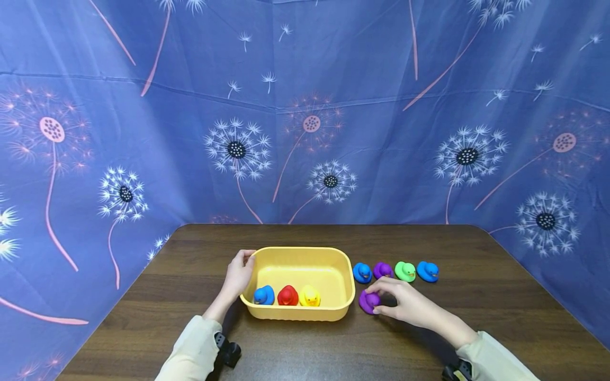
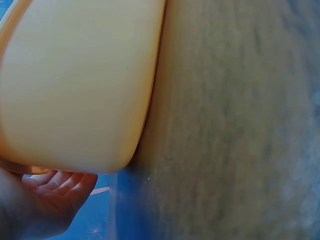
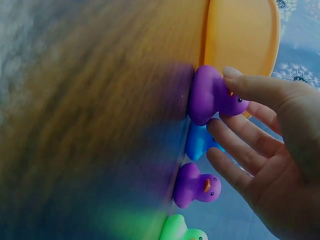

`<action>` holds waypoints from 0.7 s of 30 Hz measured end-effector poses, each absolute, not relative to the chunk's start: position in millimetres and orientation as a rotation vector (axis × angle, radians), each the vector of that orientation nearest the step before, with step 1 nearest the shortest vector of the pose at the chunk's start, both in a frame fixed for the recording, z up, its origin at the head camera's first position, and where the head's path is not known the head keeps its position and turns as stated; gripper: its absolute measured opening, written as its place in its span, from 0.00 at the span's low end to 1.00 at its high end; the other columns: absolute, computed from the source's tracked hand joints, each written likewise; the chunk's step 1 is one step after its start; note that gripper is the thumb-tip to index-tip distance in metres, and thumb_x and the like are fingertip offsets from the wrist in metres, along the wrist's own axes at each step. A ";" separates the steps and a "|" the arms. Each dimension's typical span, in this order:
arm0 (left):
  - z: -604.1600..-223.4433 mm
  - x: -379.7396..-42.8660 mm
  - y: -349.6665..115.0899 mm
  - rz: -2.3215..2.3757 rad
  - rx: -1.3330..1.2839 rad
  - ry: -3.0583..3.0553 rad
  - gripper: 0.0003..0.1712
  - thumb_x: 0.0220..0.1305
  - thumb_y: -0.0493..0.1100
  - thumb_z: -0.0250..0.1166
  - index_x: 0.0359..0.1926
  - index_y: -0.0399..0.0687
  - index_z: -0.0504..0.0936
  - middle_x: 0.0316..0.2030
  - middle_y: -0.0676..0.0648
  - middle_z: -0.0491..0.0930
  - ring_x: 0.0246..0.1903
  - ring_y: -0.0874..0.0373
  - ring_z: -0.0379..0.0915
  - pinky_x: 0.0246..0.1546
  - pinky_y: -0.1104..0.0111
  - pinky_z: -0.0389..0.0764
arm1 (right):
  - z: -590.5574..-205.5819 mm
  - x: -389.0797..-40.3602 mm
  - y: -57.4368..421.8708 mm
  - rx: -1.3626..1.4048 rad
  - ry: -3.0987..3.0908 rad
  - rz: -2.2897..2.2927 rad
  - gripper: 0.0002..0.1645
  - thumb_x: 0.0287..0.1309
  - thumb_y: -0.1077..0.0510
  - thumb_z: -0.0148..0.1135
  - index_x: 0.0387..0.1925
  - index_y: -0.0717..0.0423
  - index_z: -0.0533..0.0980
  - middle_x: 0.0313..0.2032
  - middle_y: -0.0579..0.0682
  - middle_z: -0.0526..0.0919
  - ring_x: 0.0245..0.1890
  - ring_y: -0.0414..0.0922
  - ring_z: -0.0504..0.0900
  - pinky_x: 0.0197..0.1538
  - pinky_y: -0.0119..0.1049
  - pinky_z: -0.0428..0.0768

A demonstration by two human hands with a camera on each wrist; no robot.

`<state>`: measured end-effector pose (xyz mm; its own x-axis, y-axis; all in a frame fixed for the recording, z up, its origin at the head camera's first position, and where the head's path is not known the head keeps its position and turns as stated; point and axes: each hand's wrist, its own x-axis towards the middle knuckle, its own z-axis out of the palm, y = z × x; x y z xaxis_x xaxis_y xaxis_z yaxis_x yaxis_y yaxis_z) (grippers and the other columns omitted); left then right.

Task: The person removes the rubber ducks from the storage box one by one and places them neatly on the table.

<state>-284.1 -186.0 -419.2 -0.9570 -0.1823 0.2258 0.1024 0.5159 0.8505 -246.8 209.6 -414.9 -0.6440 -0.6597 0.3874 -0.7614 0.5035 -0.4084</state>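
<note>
At the left end of a yellow plastic tub point(image 1: 299, 313), my left hand point(image 1: 240, 272) holds the rim; in the left wrist view its fingers point(image 2: 62, 186) lie against the tub's outside. Inside the tub, a blue rubber duck point(image 1: 264, 295), a red one point(image 1: 288, 296) and a yellow one point(image 1: 310, 296) sit along the near wall. My right hand point(image 1: 405, 303) pinches a purple rubber duck point(image 1: 369, 302) between thumb and fingers, just right of the tub. That duck point(image 3: 205, 96) appears to rest on the table, its head toward the palm.
Behind the right hand stands a row of ducks: blue point(image 1: 362, 273), purple point(image 1: 383, 270), green point(image 1: 405, 271) and another blue point(image 1: 428, 271). All rest on a dark wooden table point(image 1: 295, 349). A blue dandelion-print cloth point(image 1: 381, 159) hangs behind the table's far edge.
</note>
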 end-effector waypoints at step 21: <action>-418.0 -283.2 -185.4 -1.398 0.063 -2.473 0.16 0.69 0.37 0.49 0.52 0.34 0.74 0.43 0.36 0.79 0.45 0.46 0.74 0.47 0.56 0.75 | -400.9 -246.0 196.7 1.184 -2.505 0.812 0.18 0.55 0.56 0.65 0.47 0.57 0.77 0.44 0.46 0.80 0.42 0.46 0.80 0.45 0.38 0.80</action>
